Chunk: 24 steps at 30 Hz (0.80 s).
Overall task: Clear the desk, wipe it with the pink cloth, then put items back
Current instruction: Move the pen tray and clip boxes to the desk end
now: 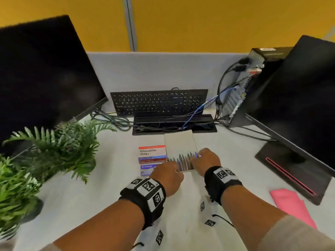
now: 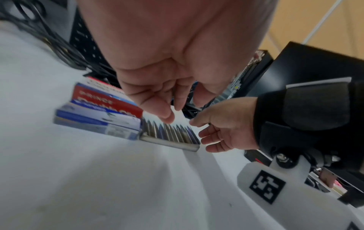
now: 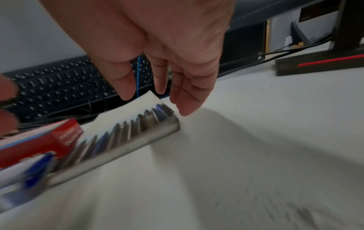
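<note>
A flat box of pens (image 1: 181,147) with a clear window lies on the white desk (image 1: 90,196), in the middle. Against its left side sit a red and white Double Clip box (image 1: 152,153) and a blue box (image 1: 147,169). My left hand (image 1: 167,175) hovers over the pen box's (image 2: 171,137) near left end, fingers loosely curled and holding nothing. At the near right corner of the pen box (image 3: 128,129) is my right hand (image 3: 155,102), fingers relaxed and gripping nothing. The pink cloth (image 1: 291,205) lies at the right, near the desk's front.
A potted fern (image 1: 45,151) fills the left side. A black keyboard (image 1: 159,102) leans on the partition behind a cable tray (image 1: 174,124). Dark monitors stand at left (image 1: 41,69) and right (image 1: 299,96), the right one's base (image 1: 290,169) beside the cloth. A computer tower (image 1: 253,84) trails cables.
</note>
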Each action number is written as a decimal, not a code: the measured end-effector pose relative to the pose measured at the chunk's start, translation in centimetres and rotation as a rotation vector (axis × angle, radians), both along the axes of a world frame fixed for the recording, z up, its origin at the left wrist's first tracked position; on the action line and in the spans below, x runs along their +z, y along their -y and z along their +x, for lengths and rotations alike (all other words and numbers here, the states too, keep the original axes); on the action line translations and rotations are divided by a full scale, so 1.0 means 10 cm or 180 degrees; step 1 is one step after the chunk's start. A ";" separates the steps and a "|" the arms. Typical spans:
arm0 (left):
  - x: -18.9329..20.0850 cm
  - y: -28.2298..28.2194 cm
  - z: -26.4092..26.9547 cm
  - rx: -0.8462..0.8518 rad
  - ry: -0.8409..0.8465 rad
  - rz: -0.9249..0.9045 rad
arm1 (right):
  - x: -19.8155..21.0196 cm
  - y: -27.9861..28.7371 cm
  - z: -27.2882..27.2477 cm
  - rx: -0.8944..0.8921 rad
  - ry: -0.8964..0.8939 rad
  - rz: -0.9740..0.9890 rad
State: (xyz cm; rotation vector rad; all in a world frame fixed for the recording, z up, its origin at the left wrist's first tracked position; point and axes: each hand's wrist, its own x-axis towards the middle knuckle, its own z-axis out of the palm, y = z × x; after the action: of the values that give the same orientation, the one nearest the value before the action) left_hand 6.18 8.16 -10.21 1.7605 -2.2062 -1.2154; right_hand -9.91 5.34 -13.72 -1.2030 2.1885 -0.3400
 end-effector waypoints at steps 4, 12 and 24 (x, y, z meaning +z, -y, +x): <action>-0.26 0.27 -0.44 0.0247 0.0336 0.0141 | -0.18 0.29 -0.15 0.0095 -0.0046 0.0331; -0.38 0.54 -0.79 0.0930 0.0808 0.0485 | -0.21 0.58 -0.29 0.0459 0.0195 0.0684; -0.41 0.56 -0.75 0.1199 0.0407 0.0679 | -0.19 0.61 -0.50 0.0220 0.0551 0.0664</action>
State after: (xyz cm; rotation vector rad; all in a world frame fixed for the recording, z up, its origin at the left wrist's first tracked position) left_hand -1.36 2.55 -14.35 2.2624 -1.7354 -1.3136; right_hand -14.92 -0.80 -15.64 -1.0889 1.9751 -0.1747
